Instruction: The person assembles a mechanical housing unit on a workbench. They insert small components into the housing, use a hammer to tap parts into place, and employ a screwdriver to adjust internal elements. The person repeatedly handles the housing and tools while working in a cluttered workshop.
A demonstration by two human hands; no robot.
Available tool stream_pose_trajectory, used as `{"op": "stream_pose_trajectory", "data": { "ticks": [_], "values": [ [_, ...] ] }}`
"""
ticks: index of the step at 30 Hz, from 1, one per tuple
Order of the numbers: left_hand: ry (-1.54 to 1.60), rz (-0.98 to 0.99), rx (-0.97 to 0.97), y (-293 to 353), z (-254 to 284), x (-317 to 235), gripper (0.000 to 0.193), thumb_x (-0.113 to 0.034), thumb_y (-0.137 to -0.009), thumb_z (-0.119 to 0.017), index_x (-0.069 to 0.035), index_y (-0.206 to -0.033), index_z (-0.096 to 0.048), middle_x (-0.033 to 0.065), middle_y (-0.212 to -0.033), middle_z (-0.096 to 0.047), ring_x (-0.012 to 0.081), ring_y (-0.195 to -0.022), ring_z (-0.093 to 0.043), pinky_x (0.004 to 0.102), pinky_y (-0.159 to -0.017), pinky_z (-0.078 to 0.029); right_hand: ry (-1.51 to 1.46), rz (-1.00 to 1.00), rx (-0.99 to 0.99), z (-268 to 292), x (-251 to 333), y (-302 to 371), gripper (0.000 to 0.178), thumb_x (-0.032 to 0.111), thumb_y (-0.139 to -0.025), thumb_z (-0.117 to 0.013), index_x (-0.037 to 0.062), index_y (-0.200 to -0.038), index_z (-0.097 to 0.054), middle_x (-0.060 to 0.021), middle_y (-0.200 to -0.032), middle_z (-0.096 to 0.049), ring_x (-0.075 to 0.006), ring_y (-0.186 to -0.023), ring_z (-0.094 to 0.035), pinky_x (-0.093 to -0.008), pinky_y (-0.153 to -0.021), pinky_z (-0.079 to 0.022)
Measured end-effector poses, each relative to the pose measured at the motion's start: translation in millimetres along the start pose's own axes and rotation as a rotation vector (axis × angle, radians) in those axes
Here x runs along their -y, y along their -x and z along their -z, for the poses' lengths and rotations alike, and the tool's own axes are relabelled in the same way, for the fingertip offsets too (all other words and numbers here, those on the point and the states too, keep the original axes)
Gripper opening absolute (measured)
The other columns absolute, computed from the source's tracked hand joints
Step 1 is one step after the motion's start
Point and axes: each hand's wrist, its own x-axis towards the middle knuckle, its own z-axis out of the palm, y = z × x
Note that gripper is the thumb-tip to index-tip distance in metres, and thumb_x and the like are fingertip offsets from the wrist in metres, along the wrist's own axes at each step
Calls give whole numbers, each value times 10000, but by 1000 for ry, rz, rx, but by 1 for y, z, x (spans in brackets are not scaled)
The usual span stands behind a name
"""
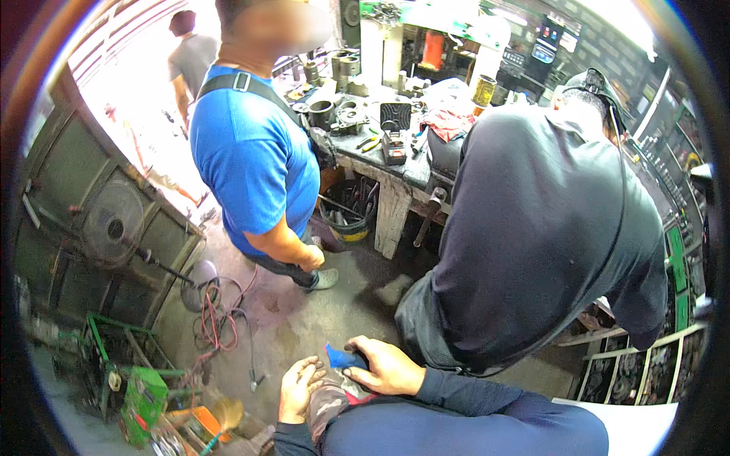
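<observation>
My right hand (386, 369) is closed around a small blue folded piece (344, 357) with a reddish edge; I cannot tell whether it is cloth or a packet. Below that hand, near my lap, a whitish and red piece (357, 393) shows partly, and what it is stays unclear. My left hand (302, 386) is just to the left of the blue piece, apart from it. Its fingers are loosely bent and spaced, with nothing visible in them.
A person in a blue shirt (247, 144) stands ahead left; another in a dark hoodie (547, 235) bends close on my right. Beyond is a workbench (365, 148) with metal parts and tools. A bucket (350, 216), tangled hoses (217, 319), a fan (114, 224) and green equipment (144, 399) surround the floor.
</observation>
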Motion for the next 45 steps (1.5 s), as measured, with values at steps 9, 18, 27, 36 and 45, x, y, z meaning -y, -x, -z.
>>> {"op": "stream_pose_trajectory", "data": {
  "ticks": [9, 18, 27, 36, 45],
  "values": [
    [-397, 66, 364, -139, 49, -75, 319, -125, -1039, -652, 22, -1323, -649, 113, -1185, -720, 178, -1002, -715, 289, -851, -571, 23, -382, -216, -25, -16, -108, 426, 360, -897, -753, -12, -1077, -653, -270, -985, -703, -466, -919, -683, -508, -814, -540],
    [-619, 68, 737, -231, 60, -152, 368, -140, -1016, -691, 37, -1335, -645, 150, -1283, -702, 201, -1143, -676, 325, -976, -549, 292, -373, -504, -47, -20, -148, 296, 220, -908, -748, 51, -1151, -750, -222, -1266, -648, -401, -1216, -584, -471, -1065, -476],
    [-677, 61, 913, -296, 0, -162, 377, -170, -1014, -687, 27, -1333, -653, 115, -1262, -701, 172, -1081, -665, 306, -926, -540, 209, -499, -702, -31, -39, -151, 296, 127, -972, -657, 27, -1250, -680, -230, -1345, -574, -403, -1252, -562, -467, -1086, -457],
    [-823, -159, 788, -375, -63, -201, 385, -221, -991, -694, -15, -1316, -674, 64, -1165, -729, 127, -1002, -653, 287, -857, -534, 64, -378, -671, 59, -97, -205, 277, 58, -934, -657, 10, -1203, -700, -168, -1104, -648, -345, -1064, -645, -400, -987, -517],
    [-432, -214, 474, -453, -139, -260, 380, -79, -959, -702, 23, -1320, -639, 60, -973, -727, 95, -776, -648, 242, -684, -525, -96, -399, -715, 128, -132, -247, 264, 10, -908, -653, -3, -1168, -699, -150, -1077, -668, -284, -981, -669, -375, -899, -543]
  ]
}}
